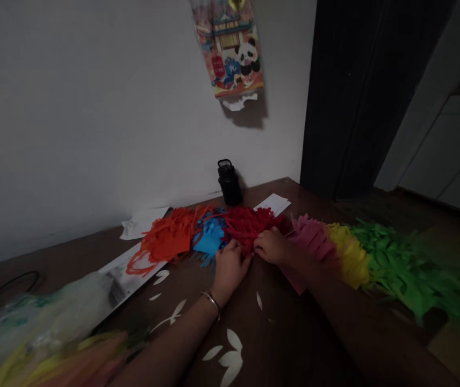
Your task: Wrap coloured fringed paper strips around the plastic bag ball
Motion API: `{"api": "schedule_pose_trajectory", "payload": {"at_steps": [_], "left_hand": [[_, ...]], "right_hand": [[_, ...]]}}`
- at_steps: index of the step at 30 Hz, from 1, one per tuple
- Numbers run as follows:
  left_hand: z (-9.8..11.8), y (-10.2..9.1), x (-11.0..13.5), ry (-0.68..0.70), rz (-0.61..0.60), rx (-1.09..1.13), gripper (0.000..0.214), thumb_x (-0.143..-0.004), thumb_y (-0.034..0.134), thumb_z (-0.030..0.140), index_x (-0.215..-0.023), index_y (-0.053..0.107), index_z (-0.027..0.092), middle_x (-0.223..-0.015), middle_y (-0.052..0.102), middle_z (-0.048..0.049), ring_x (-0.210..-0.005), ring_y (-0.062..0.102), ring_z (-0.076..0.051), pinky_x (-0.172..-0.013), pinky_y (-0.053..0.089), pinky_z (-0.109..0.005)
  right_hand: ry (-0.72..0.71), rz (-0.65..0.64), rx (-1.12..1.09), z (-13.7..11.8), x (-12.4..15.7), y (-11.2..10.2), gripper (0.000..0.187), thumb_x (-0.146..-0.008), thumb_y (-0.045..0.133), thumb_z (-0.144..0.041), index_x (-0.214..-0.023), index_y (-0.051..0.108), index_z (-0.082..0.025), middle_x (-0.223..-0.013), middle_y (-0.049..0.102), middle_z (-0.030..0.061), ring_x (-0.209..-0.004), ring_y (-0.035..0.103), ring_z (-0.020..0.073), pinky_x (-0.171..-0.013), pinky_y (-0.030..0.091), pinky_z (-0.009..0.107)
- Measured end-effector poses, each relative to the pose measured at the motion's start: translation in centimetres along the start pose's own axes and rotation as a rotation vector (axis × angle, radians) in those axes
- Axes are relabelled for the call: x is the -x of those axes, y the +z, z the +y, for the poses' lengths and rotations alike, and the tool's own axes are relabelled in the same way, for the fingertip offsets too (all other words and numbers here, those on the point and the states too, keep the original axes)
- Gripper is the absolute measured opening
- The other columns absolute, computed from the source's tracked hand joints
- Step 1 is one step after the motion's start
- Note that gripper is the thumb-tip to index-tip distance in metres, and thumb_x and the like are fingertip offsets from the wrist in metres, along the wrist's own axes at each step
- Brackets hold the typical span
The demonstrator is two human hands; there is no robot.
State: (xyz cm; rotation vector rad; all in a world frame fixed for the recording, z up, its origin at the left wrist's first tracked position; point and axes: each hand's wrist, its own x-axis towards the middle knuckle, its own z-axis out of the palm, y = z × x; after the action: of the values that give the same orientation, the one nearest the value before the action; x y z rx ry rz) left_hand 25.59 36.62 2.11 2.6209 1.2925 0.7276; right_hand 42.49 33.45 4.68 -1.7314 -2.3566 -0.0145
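Both hands are down on the brown table, working the red fringed paper in the middle of that colourful row. Left hand and right hand sit close together, fingers curled and pinching the red strips. Blue fringed paper lies just left, pink fringed paper just right, and a black bottle stands behind by the wall.

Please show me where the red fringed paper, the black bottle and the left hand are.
red fringed paper (250, 223): head view, middle of its strips.
black bottle (230, 185): head view, middle of its body.
left hand (230, 266): head view, back of the hand.
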Motion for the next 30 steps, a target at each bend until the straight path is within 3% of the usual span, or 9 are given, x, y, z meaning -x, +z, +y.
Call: {"api": "schedule_pose_trajectory", "payload": {"at_steps": [4, 20, 24, 30], "left_hand": [[0.2, 0.0, 0.0, -0.010, 0.008, -0.023, 0.017, -0.084, 0.053, 0.013, -0.076, 0.067, 0.018, -0.088, 0.063, -0.0059, -0.089, 0.058, -0.022, -0.075, 0.035, -0.034], [-1.5, 1.0, -1.1, -0.085, 0.081, 0.272, 0.017, -0.077, 0.060, 0.017, -0.062, 0.053, 0.019, -0.071, 0.056, -0.0008, -0.068, 0.054, -0.017, -0.065, 0.038, -0.026], [-1.8, 1.0, -1.4, -0.148, 0.076, 0.368, 0.022, -0.072, 0.068, 0.031, -0.061, 0.053, 0.020, -0.065, 0.055, 0.0011, -0.063, 0.052, -0.016, -0.060, 0.036, -0.026], [-2.6, 0.5, -2.0, -0.216, -0.016, 0.544, 0.038, -0.068, 0.068, 0.053, -0.056, 0.054, 0.019, -0.056, 0.053, 0.0039, -0.054, 0.048, -0.013, -0.052, 0.034, -0.025]], "right_hand": [[0.005, -0.003, 0.003, 0.0, 0.0, 0.0, 0.018, -0.088, 0.052, -0.023, -0.091, 0.069, -0.021, -0.097, 0.069, 0.0055, -0.095, 0.061, 0.0211, -0.080, 0.030, 0.034], [-0.001, 0.005, 0.012, 0.1, -0.1, 0.4, 0.019, -0.088, 0.051, -0.023, -0.090, 0.070, -0.021, -0.095, 0.070, 0.0054, -0.094, 0.060, 0.0205, -0.080, 0.029, 0.034], [0.006, 0.012, 0.008, 0.0, -0.1, 0.4, 0.021, -0.089, 0.049, -0.024, -0.090, 0.070, -0.020, -0.095, 0.070, 0.0071, -0.093, 0.061, 0.0211, -0.079, 0.029, 0.034], [0.023, 0.028, -0.043, 0.0, 0.1, 0.1, 0.019, -0.089, 0.052, -0.022, -0.090, 0.070, -0.020, -0.093, 0.071, 0.0063, -0.092, 0.061, 0.0205, -0.076, 0.028, 0.033]]}}
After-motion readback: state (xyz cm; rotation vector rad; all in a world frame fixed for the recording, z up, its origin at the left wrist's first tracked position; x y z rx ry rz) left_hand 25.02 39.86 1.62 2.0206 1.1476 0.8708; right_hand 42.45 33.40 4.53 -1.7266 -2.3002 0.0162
